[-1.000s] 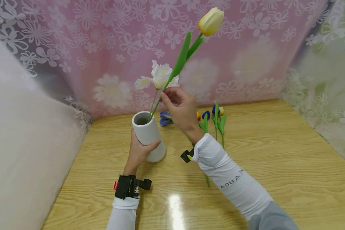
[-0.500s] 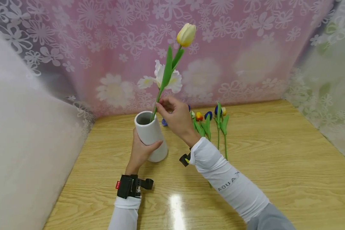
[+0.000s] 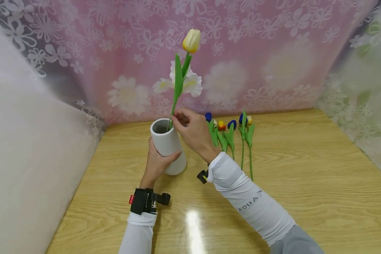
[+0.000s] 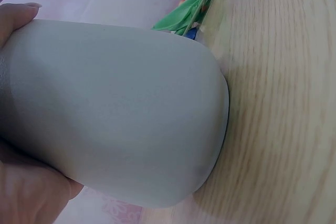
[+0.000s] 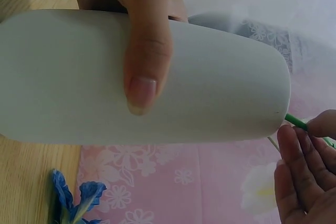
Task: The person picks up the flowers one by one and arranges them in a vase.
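head view shows yellow tulip point(image 3: 191, 40) pinched by right hand point(image 3: 193, 132), left hand point(image 3: 157, 164) gripping vase point(image 3: 168, 146)

Vase point(image 3: 168, 144) standing on the table point(image 3: 304, 183), left of centre, held round its near side by the left hand point(image 3: 157, 164). Two flowers standing in the vase: a tulip point(image 3: 191, 40) rising highest, a wide-petalled bloom point(image 3: 190, 84) just behind and below it. Right hand point(image 3: 193, 132) directly right of the vase mouth, fingertips pinching the tulip stem point(image 3: 172, 112) just above the rim. Row of loose tulips point(image 3: 231, 135) lying on the table right of the vase, just beyond the right hand, heads toward the curtain point(image 3: 257, 53). Curtain hanging behind the table along its far edge. Another flower point(image 5: 73, 200) lying on the table behind the vase, seen from the right wrist.
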`<state>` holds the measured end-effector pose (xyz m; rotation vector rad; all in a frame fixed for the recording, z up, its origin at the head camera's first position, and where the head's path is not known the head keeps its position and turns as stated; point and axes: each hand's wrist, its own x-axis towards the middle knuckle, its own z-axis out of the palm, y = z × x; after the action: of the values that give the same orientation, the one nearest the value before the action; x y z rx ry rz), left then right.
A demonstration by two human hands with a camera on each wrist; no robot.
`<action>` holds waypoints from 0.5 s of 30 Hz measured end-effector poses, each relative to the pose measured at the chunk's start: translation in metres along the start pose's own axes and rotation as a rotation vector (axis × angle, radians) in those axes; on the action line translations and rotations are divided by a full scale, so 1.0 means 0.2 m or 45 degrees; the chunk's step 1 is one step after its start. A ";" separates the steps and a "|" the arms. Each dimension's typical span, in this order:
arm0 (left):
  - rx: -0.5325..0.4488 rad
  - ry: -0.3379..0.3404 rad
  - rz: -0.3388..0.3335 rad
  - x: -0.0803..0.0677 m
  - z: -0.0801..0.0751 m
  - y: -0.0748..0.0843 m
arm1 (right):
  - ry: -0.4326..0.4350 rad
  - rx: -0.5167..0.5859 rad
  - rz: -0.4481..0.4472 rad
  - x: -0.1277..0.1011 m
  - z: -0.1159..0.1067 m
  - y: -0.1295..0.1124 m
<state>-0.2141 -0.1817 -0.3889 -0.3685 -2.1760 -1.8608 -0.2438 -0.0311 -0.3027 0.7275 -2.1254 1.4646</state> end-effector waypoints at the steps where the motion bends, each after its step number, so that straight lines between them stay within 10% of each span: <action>1: -0.002 -0.001 0.002 0.00 0.00 0.00 | 0.004 -0.028 0.004 0.00 0.00 0.00; 15: -0.031 -0.024 0.017 0.01 0.00 0.00 | -0.037 -0.419 -0.028 0.00 0.00 -0.01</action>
<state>-0.2153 -0.1813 -0.3885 -0.4060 -2.1588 -1.8858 -0.2422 -0.0321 -0.3019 0.6470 -2.2956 1.0599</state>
